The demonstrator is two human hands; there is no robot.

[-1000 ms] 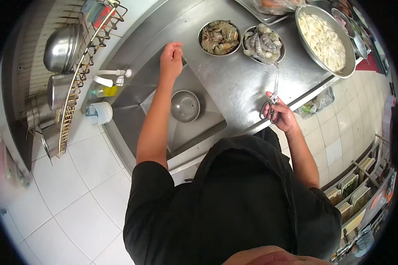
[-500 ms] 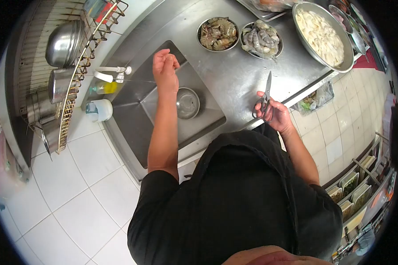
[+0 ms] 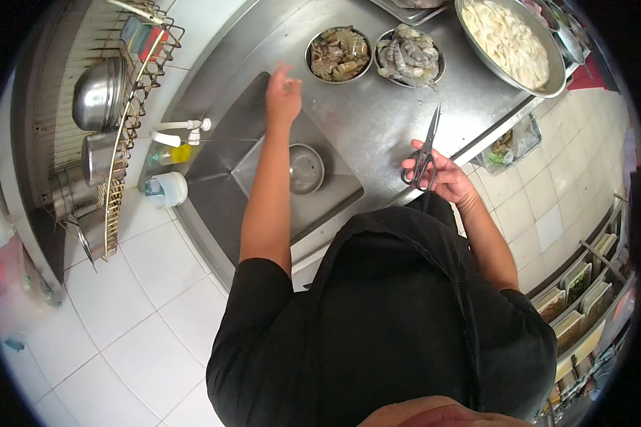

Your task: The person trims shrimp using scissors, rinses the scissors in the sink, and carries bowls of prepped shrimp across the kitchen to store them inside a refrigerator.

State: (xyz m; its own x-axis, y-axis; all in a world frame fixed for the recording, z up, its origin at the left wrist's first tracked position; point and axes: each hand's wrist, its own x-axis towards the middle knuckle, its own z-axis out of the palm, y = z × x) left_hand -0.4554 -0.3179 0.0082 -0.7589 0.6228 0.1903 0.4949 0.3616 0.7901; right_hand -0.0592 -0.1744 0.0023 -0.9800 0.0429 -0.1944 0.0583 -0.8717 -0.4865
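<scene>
My right hand (image 3: 445, 178) holds black-handled scissors (image 3: 426, 154) over the counter's front edge, their closed blades pointing away from me. My left hand (image 3: 283, 98) is raised over the sink's far rim; its fingers are blurred by motion. Left of centre on the steel counter (image 3: 363, 117) stands a bowl of brown shrimp heads or shells (image 3: 339, 54). Beside it is a bowl of grey shrimp (image 3: 410, 58), the nearest thing beyond the scissors' tips. A large metal bowl of pale, whitish pieces (image 3: 509, 43) stands farther right.
A metal bowl (image 3: 306, 169) lies in the sink (image 3: 327, 206). At the left are a white faucet (image 3: 181, 126), a yellow bottle (image 3: 171, 154), a white tub (image 3: 167, 190) and a wire rack (image 3: 132, 114) with metal bowls. A bin (image 3: 513, 146) stands below the counter's edge.
My right hand has moved slightly left with the scissors, which have come away from the grey shrimp bowl. My left hand has shifted about over the sink. The view has tilted a little.
</scene>
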